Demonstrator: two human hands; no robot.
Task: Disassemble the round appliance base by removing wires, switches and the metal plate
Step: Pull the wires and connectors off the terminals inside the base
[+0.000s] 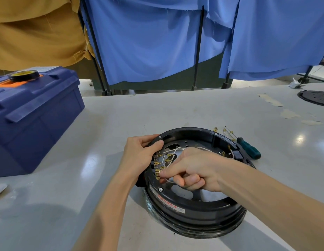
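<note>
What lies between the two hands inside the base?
In the head view, brass terminals and white wires in the base lie between the left hand and right hand.

The right hand (192, 169) lies across the middle of the round base (193, 205), so most of the metal plate beneath it is hidden. Its curled fingers cover the spot where they pinch the white wires (173, 151). The left hand (139, 153) grips the rim and hides the wall there. The label (166, 203) on the base's side is too small to read. The brass bits (222, 131) by the screwdriver (248, 149) are too tiny to tell apart. The blue toolbox (30, 120) is cut off at the left edge and the black disc (315, 98) at the right
</note>
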